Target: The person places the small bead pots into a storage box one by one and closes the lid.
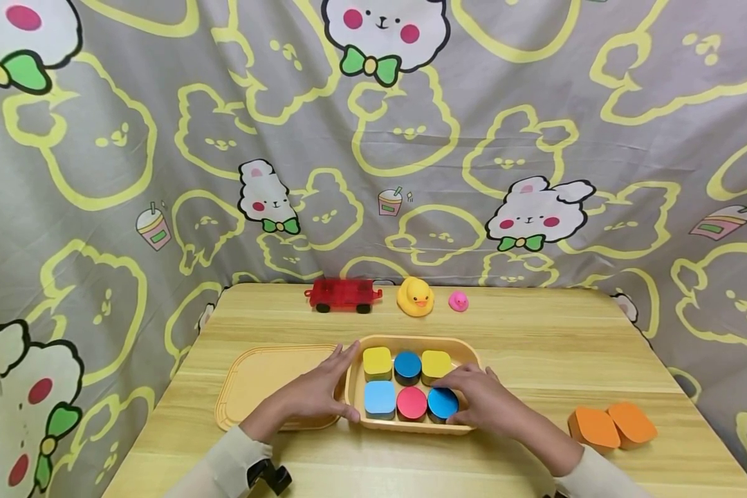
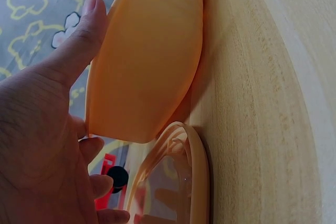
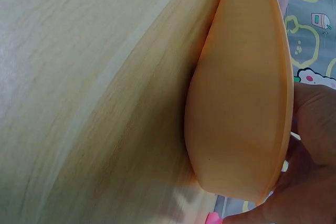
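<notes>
A shallow orange box [image 1: 411, 427] stands on the table with several blocks inside. In its back row are a yellow square block [image 1: 377, 362], a dark blue round block [image 1: 407, 366] and another yellow square block [image 1: 436, 365]. The front row has a light blue square block [image 1: 380, 398], a red round block [image 1: 411, 402] and a blue round block [image 1: 443, 403]. Reaching in over the right end, my right hand [image 1: 482, 398] pinches that blue round block between thumb and fingers. My left hand [image 1: 314, 391] rests against the box's left end, thumb and fingers spread wide.
Left of the box lies a flat orange lid [image 1: 268, 380], partly under my left hand. Two orange blocks [image 1: 594, 427] sit at the right. Along the back edge stand a red toy wagon [image 1: 342, 296], a yellow duck [image 1: 415, 297] and a small pink duck [image 1: 458, 301].
</notes>
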`<state>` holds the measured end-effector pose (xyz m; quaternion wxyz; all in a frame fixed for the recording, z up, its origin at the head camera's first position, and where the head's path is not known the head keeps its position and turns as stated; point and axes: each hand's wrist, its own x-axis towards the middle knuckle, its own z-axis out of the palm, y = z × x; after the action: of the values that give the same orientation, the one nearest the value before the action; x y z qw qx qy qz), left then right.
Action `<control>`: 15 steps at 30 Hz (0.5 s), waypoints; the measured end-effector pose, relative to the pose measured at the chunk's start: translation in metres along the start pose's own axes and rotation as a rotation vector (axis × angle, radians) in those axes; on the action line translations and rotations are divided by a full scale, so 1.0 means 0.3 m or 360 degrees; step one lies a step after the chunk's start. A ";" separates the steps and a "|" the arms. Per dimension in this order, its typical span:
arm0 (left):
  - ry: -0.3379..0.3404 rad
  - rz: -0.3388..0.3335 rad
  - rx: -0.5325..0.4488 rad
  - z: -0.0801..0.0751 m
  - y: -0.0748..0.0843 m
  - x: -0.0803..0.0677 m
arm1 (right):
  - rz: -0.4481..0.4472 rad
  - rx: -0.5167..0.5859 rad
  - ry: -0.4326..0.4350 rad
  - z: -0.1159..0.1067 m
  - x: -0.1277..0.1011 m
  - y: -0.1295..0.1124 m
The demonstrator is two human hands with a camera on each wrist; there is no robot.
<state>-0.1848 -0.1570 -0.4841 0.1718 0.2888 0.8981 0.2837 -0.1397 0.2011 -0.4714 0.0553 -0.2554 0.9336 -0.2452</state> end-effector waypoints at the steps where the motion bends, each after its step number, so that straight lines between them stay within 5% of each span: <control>1: -0.0003 -0.0006 -0.0001 0.000 0.000 0.000 | 0.0003 -0.0003 -0.0009 0.000 0.001 -0.001; 15: 0.0007 0.0008 -0.0016 -0.002 0.007 -0.004 | -0.0070 0.0100 -0.0059 -0.033 -0.009 0.014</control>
<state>-0.1831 -0.1566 -0.4822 0.1705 0.2895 0.8964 0.2892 -0.1414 0.2100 -0.4649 0.0751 -0.2783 0.9184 -0.2709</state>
